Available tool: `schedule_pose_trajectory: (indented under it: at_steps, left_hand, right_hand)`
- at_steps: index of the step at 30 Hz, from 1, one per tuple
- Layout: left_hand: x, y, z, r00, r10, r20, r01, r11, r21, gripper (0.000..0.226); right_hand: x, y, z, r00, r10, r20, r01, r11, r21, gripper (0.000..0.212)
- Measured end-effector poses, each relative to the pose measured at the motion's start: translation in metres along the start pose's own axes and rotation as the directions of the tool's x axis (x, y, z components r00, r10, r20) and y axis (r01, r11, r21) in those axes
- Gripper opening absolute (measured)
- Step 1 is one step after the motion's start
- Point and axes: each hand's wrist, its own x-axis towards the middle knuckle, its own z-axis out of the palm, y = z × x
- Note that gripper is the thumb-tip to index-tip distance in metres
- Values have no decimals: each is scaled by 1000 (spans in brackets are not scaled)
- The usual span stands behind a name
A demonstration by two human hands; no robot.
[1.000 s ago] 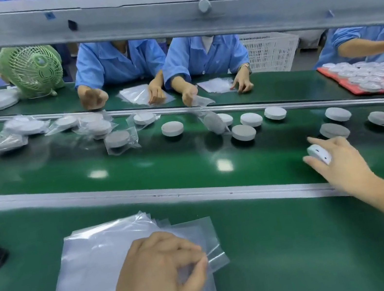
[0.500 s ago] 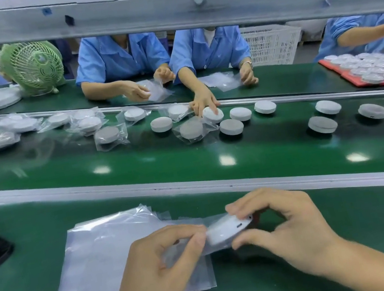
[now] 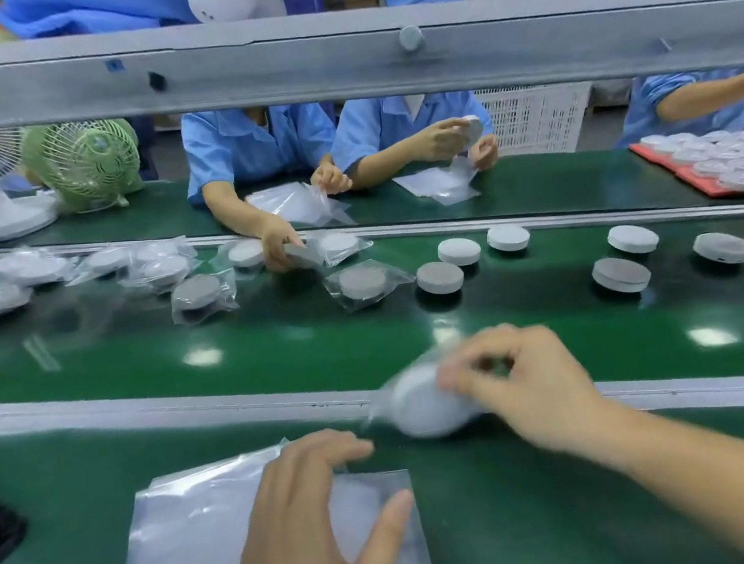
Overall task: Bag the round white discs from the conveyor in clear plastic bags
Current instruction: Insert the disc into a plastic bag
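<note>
Far left on the belt [image 3: 126, 365], the bagged discs [image 3: 201, 294] lie loose, each sealed off in its own clear pouch, one disc to a pouch as far as I can make out. They look like finished work riding along with the line.

Nearer, on the green tabletop [image 3: 527, 527], a stack of bags [image 3: 181, 539] lies flat, and I see nothing in them. The left hand [image 3: 306, 542] lies palm down over the stack's right end, its grip spread wide with the thumb out. I'd guess that is to pin the slippery film and have the next bag ready. Whether it presses or only rests, I can't tell.

Just right of it, above the rail between tabletop and belt, is the disc [image 3: 419, 405]. It is white, round and blurred, with a wisp of clear film trailing off its left edge, so it seems to be inside a bag. The right hand [image 3: 528, 388] has its grip pinched on the disc's right side, fingertips curled in. Held out over the rail like that, it reads to me as headed for the belt.

Further right on the belt sit the bare discs [image 3: 622, 273], flat, apart from one another and unwrapped, waiting to be picked up. On the far side, a red tray [image 3: 690, 182] holds many more discs, which look wrapped in film.
</note>
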Motion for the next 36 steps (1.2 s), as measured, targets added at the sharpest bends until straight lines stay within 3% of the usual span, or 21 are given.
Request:
schedule_pose_trajectory:
  at_steps: [1,3,5,7,8,11,13,15,17,18,20,22,24,27,29,31,34,36]
  left_hand:
    - [1,-8,-3,989,110,99,-124,981,151,27]
    - [2,-19,-7,930,219,296,-307,906,292,25]
    - [2,-19,-5,905,208,372,-332,891,311,27]
    - [3,-15,-3,907,166,387,-301,898,321,25]
    - [3,-13,-2,906,156,394,-297,897,328,23]
    - [3,-8,-4,892,155,425,-314,888,336,11]
    - [4,-6,-3,892,166,421,-326,881,343,11]
    - [1,-6,2,897,184,403,-337,874,351,17]
    - [-2,-7,6,912,188,365,-327,871,367,26]
    - [-3,-8,7,919,185,348,-313,879,360,26]
    - [-1,-9,6,931,173,322,-274,913,303,22]
    - [3,-10,5,944,145,298,-222,944,243,19]
    - [5,-10,4,954,102,282,-163,966,202,17]
    - [4,-9,2,967,32,254,-78,982,172,15]
    - [5,-10,0,976,-9,220,-31,983,178,14]
    - [5,-9,0,981,-42,192,4,981,193,15]
    - [5,-7,-1,978,-111,175,82,983,164,20]
    - [2,-4,-2,976,-141,168,129,988,84,18]
  right_hand:
    - [23,11,-6,996,16,-91,-21,998,-51,26]
    - [66,35,-18,974,18,-228,-71,971,-228,21]
    - [100,61,-26,965,100,-241,-203,869,-451,22]
    - [117,81,-22,936,324,-135,-342,750,-566,31]
    - [120,85,-17,917,397,-50,-353,745,-566,30]
    - [117,81,1,921,368,125,-270,837,-476,28]
    - [109,83,-2,969,242,45,-177,812,-556,23]
    - [103,97,-23,980,180,-80,-178,632,-754,29]
    - [103,119,-54,935,317,-157,-280,389,-878,39]
    - [105,132,-70,900,400,-173,-316,325,-891,44]
    - [110,159,-96,834,534,-143,-359,328,-874,52]
    - [112,181,-112,828,548,-116,-360,361,-860,53]
    - [112,187,-119,887,435,-152,-354,432,-830,44]
    - [107,165,-113,955,167,-244,-294,618,-729,29]
    - [90,133,-100,982,-14,-189,-104,791,-603,27]
    - [54,93,-79,965,-244,-96,191,905,-380,38]
    - [-18,39,-52,895,-445,-33,443,895,-39,36]
    - [-54,16,-39,803,-592,73,596,801,-60,32]
